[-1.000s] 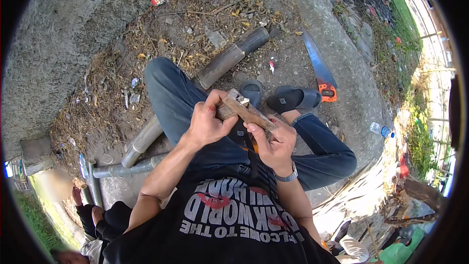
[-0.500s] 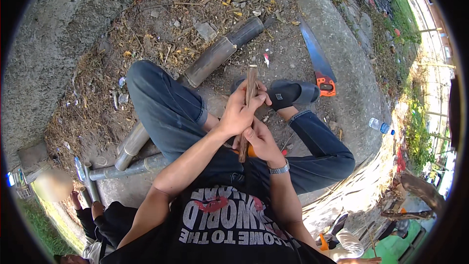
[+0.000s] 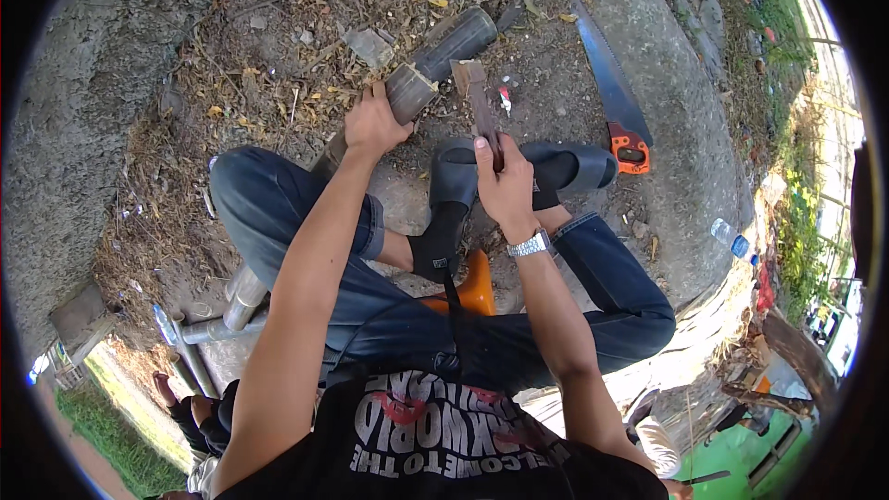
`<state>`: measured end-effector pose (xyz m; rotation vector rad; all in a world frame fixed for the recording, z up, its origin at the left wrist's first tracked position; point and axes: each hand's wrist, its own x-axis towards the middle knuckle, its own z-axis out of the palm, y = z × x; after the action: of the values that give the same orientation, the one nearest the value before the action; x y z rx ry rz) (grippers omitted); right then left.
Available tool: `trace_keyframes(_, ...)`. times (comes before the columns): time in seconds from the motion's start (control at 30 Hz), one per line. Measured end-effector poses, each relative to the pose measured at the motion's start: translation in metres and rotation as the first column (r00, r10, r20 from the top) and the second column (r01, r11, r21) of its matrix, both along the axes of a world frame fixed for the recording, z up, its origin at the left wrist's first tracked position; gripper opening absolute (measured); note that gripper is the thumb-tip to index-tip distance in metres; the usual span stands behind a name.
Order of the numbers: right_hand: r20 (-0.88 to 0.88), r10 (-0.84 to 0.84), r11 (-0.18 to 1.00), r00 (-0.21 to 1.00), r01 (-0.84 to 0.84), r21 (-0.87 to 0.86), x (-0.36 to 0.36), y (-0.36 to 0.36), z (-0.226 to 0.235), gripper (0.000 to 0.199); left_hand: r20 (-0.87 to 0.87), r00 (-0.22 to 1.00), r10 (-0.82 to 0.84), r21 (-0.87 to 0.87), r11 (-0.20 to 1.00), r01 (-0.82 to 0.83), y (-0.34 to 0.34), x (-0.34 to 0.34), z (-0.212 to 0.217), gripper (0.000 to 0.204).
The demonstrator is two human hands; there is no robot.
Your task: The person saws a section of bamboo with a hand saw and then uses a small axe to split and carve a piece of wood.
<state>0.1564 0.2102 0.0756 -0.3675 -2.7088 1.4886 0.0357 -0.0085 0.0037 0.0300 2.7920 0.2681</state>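
Left of and behind our left hand (image 3: 373,125) lies a grey pole (image 3: 218,331); beside our right hand (image 3: 505,187), a slipper (image 3: 453,174); beyond, a handsaw (image 3: 614,83)! Our left covers a bamboo tube (image 3: 407,98), gripping or not we can't tell; our right clasps the wooden piece (image 3: 479,100), broad end jutting ahead.

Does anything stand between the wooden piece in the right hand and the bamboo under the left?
Nothing visible does. The right hand holds the wooden piece just right of the bamboo; the left hand lies across the bamboo.
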Motion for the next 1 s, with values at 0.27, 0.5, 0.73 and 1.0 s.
trace_keyframes(0.27, -0.039, -0.033, 0.998, 0.999, 0.032, -0.045, -0.006, 0.006, -0.037, 0.048, 0.024, 1.000, -0.010, 0.005, 1.000, 0.009, 0.016, -0.005, 0.003, 0.089)
trace_keyframes(0.5, -0.023, -0.138, 0.961, 0.990, 0.128, -0.246, -0.029, 0.027, 0.053, 0.046, 0.033, 0.999, 0.016, -0.004, 1.000, -0.016, 0.001, 0.005, 0.016, 0.086)
trace_keyframes(0.73, 0.149, 0.071, 0.997, 0.986, -0.076, 0.027, -0.022, 0.036, -0.081, 0.041, 0.009, 1.000, -0.003, 0.013, 1.000, 0.003, 0.024, -0.001, -0.013, 0.088)
trace_keyframes(1.0, -0.291, -0.146, 0.962, 0.946, 0.067, -0.266, -0.047, 0.057, 0.060, 0.051, -0.043, 0.999, -0.021, 0.013, 1.000, 0.022, 0.013, -0.016, -0.005, 0.085)
